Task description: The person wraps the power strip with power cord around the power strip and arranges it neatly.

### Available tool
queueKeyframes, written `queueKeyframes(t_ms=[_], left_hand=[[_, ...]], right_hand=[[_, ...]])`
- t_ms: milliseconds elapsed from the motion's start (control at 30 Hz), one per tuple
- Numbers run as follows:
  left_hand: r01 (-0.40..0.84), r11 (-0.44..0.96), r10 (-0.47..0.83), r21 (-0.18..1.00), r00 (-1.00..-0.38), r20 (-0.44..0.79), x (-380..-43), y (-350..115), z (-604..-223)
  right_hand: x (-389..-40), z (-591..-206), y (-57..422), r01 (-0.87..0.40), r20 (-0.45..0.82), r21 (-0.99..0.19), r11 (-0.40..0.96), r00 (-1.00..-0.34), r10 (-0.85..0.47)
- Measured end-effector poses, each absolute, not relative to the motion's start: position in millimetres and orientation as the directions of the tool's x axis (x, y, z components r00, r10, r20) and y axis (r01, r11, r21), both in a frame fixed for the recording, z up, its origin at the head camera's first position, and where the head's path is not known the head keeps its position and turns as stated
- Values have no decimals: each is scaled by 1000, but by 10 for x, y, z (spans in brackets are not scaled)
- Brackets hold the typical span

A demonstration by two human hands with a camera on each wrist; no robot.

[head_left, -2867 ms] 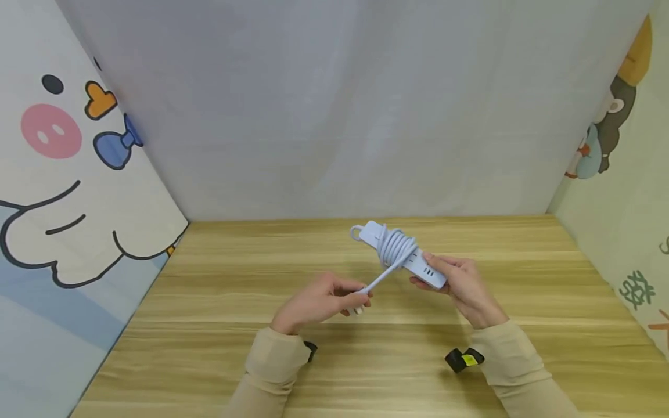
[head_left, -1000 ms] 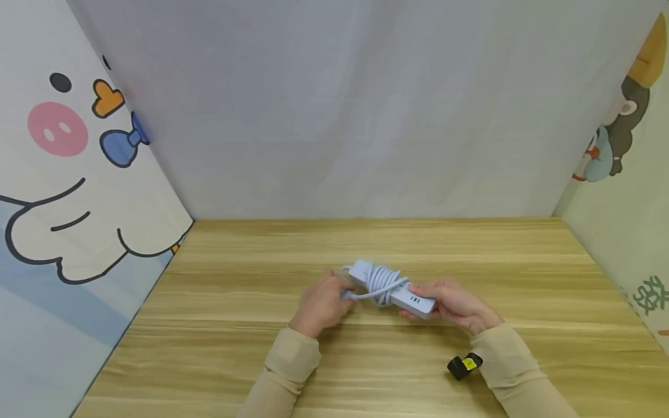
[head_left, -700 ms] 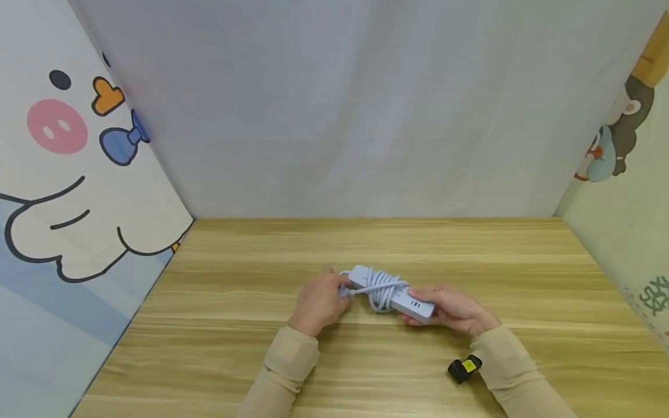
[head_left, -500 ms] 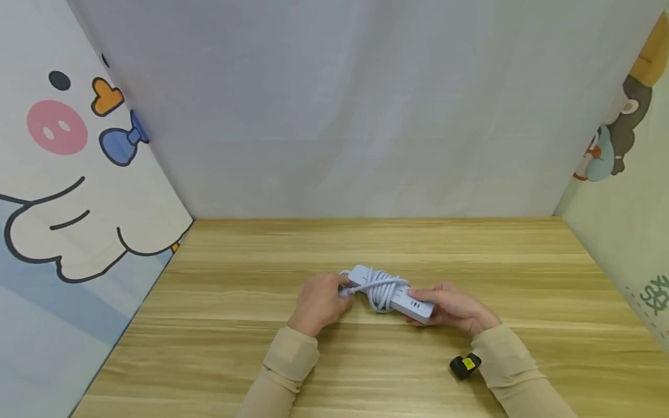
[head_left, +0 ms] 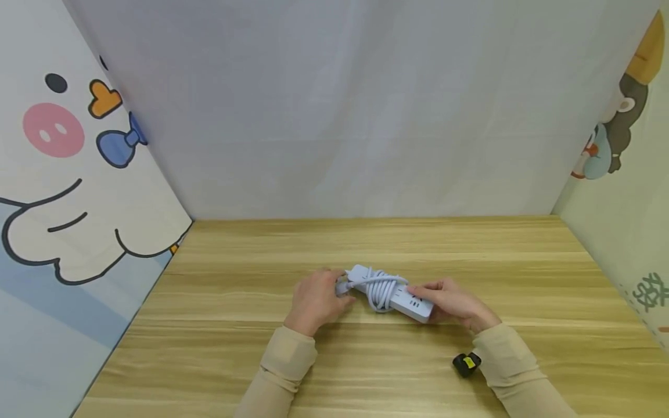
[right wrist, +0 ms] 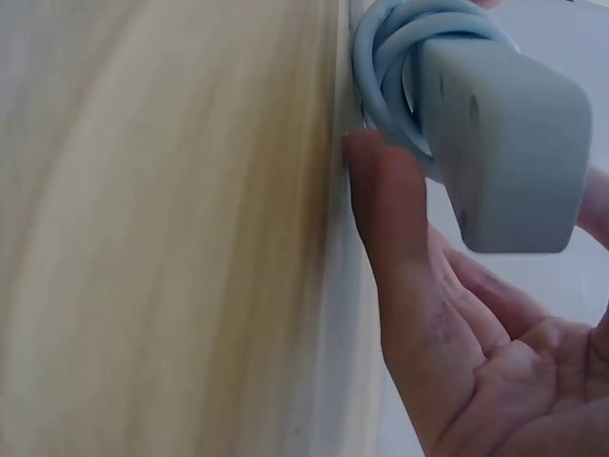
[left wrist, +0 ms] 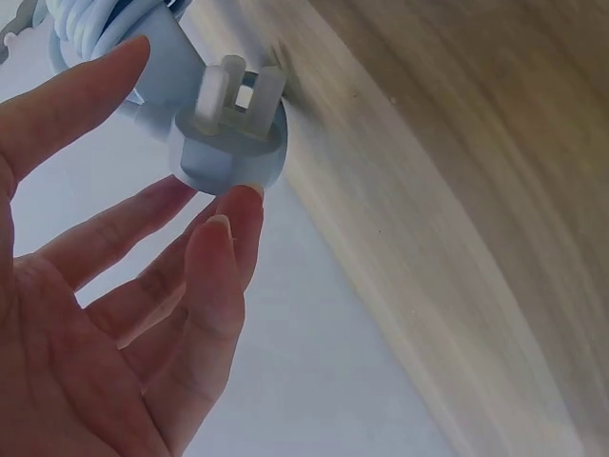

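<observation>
A white power strip (head_left: pixel 415 305) lies slanted low over the wooden table, its white cord (head_left: pixel 381 290) wound in several turns around its middle. My right hand (head_left: pixel 460 305) holds the strip's near right end, a digit on its top face and other fingers along its side, partly hidden. At the far left end, my left hand (head_left: pixel 316 299) is spread loosely around the cord's plug (left wrist: pixel 228 143). In the left wrist view the fingertips (left wrist: pixel 219 228) reach the plug's underside, while the thumb stands apart from it. The plug's prongs point away from the palm.
A black wrist camera with a yellow label (head_left: pixel 467 364) sits at the right sleeve. The wooden table (head_left: pixel 235 255) runs back to a pale curtain (head_left: pixel 334 116). Cartoon-printed panels (head_left: pixel 63 174) flank it on both sides.
The strip has come down and toward me from its raised position. The cord's loose end now crosses the coils, with the plug by the strip's left end; my left fingers have loosened around it.
</observation>
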State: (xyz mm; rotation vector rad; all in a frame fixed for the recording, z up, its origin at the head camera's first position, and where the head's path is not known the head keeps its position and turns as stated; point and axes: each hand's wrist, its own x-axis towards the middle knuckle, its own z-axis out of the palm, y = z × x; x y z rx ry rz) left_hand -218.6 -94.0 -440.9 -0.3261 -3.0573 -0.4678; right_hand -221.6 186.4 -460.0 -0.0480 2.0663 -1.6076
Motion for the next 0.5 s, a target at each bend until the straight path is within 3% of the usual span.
queueKeyframes(t_ms=[367,500], left_hand=[[218,926,207,308,-976,71,-2174,-957,-4370],[303,893,252,332,-949,189,-2174,-1012,-4306]], right_hand=[[-2227,-4524,1896,226,-341,-896,383,-901,-266],[-2199,-4391,1927,139,-254,-856,498,-952,-171]])
